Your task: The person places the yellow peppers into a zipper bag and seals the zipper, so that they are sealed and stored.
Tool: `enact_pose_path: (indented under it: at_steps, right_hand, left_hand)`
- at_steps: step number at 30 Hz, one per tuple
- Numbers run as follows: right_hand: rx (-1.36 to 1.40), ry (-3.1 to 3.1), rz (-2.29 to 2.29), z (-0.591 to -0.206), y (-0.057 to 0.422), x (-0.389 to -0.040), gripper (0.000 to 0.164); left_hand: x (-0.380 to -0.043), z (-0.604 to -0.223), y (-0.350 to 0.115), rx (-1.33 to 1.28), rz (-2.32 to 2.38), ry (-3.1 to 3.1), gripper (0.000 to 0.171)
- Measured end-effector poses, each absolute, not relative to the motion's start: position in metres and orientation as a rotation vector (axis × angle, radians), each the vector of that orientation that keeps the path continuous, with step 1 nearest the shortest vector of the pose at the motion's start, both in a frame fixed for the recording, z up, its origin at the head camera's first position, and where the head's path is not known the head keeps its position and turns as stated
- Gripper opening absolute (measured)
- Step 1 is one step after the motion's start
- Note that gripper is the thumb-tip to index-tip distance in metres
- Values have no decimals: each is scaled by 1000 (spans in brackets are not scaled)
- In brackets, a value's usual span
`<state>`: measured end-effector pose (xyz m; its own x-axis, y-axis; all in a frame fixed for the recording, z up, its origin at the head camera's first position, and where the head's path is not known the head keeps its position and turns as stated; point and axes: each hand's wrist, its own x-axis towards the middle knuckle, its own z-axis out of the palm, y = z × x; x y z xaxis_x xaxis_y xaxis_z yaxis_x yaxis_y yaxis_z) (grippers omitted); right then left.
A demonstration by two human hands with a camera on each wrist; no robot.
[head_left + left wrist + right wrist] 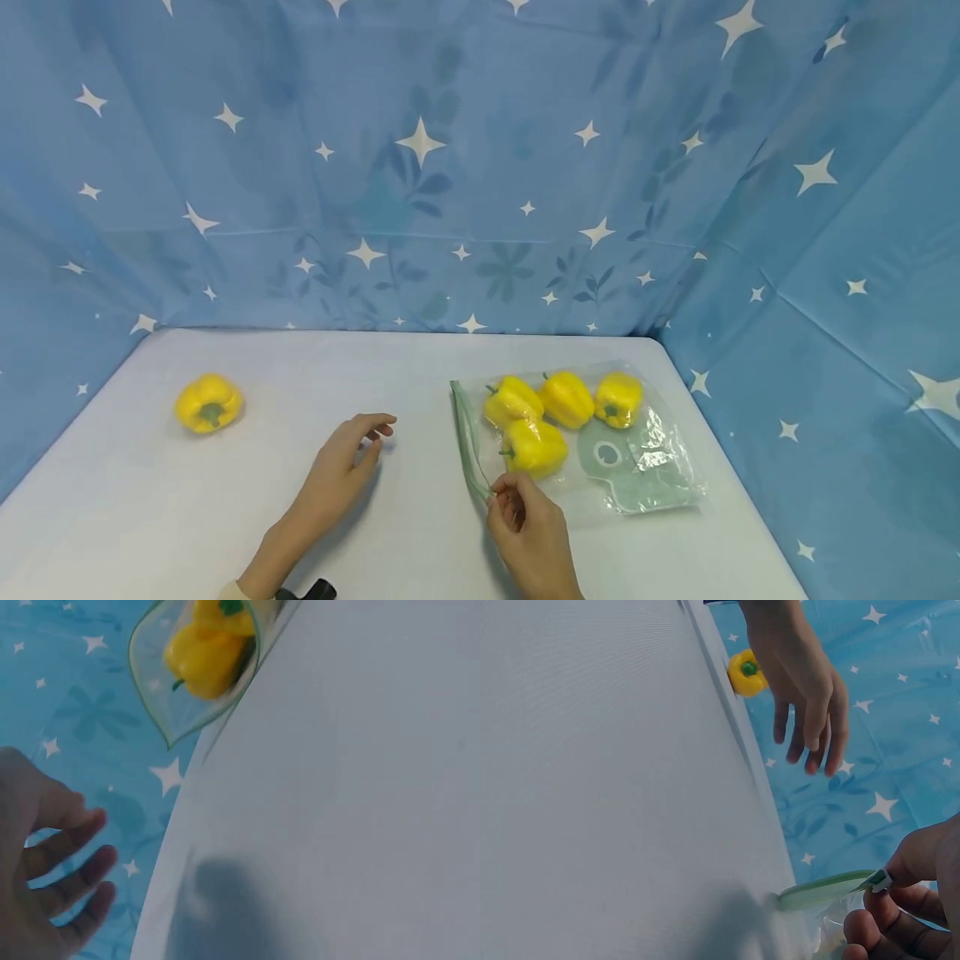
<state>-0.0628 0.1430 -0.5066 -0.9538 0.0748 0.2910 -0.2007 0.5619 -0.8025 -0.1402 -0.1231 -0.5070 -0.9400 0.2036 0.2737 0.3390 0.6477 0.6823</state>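
A clear and green zip bag [654,492] lies on its side on the right part of the table, with several yellow bell peppers [535,448] inside. My right hand [531,533] pinches the near corner of the bag's mouth, at the small white zip slider [883,880], between thumb and forefinger. In the left wrist view the bag's green-edged mouth [132,673] gapes apart. Left of the bag, my left hand [337,468] hovers above the table with loosely bent fingers and holds nothing. One more yellow bell pepper [209,403] sits on the table at the far left.
The white table [135,508] reaches back to a blue star-patterned curtain [420,250], which also hangs along the right side. A black band [318,590] shows at the left wrist, by the frame's lower edge.
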Motion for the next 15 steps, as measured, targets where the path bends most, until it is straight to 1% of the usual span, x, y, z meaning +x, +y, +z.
enact_pose_path:
  at_steps: [5,12,15]
  right_hand:
    - [107,-2502,1338,-507,144,-63,25]
    - [115,-2481,1315,-507,144,-63,24]
    - [127,-2469,1323,-508,143,-63,25]
  left_hand:
    - [-147,-505,-143,-402,-1057,-2523,38]
    - [-154,-503,-168,-259,-963,-2363,39]
    - [-158,-503,-178,-259,-847,-2341,41]
